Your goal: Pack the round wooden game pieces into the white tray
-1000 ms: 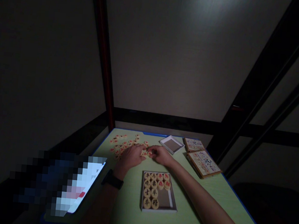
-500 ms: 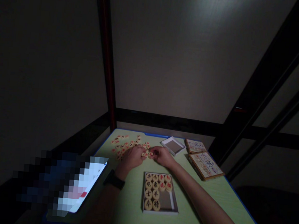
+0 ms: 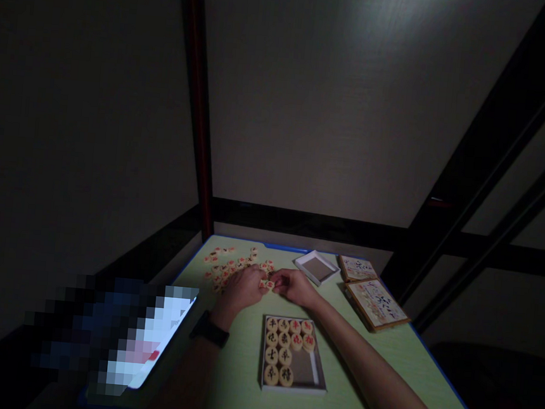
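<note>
My left hand (image 3: pixel 245 286), with a dark watch band on its wrist, is closed on a short row of round Chinese chess pieces (image 3: pixel 263 284) held just above the green table. At the right end of that row, the curled fingers of my right hand (image 3: pixel 298 287) pinch a red-marked piece (image 3: pixel 270 286). How many pieces my left fingers cover is hidden. Loose pieces (image 3: pixel 219 268) lie scattered behind and left of my left hand. Nearer to me stands a white open box (image 3: pixel 292 389), partly filled with rows of black-marked and red-marked pieces; its front right part shows bare bottom.
A shallow white box lid or tray (image 3: pixel 317 267) lies at the back of the table (image 3: pixel 234 366). Two printed boxes (image 3: pixel 378 303) rest along the right edge. A lit tablet-like screen (image 3: pixel 160 335), partly blurred out, stands at the left edge. Walls close in behind and left.
My right hand has brought the red-marked piece slightly left, against the pieces in my left hand. The left hand stays almost still, and the box contents look the same.
</note>
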Action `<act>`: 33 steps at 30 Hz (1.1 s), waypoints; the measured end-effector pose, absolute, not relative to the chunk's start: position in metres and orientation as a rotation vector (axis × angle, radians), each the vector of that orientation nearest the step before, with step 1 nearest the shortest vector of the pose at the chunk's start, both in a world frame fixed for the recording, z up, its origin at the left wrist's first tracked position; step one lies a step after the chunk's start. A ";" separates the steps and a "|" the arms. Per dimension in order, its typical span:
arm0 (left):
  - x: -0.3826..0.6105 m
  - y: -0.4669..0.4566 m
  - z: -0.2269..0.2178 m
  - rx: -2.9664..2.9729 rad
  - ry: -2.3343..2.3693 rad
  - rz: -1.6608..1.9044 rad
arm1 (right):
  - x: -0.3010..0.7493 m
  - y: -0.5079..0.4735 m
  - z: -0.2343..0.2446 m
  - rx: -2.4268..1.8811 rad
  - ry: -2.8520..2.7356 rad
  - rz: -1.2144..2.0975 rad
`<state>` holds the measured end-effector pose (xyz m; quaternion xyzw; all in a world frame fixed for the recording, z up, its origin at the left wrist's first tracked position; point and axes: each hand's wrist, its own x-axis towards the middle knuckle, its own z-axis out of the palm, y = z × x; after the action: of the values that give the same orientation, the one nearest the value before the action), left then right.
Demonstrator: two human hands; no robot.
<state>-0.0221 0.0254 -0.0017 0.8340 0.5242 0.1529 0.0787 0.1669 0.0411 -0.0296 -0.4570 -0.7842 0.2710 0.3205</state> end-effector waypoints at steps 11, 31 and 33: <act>-0.023 0.026 0.001 2.478 1.613 0.400 | 0.164 0.036 -0.023 -1.213 -2.083 0.622; -0.002 -0.002 0.029 2.521 1.622 0.486 | 0.177 0.050 -0.025 -1.331 -1.968 0.492; 0.007 -0.009 0.029 2.582 1.516 0.480 | 0.175 0.055 -0.023 -1.323 -2.027 0.437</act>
<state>0.0066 -0.0095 0.0291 0.8502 0.4992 0.1580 0.0543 0.1748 0.0549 -0.0229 -0.5068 -0.7767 0.1676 0.3345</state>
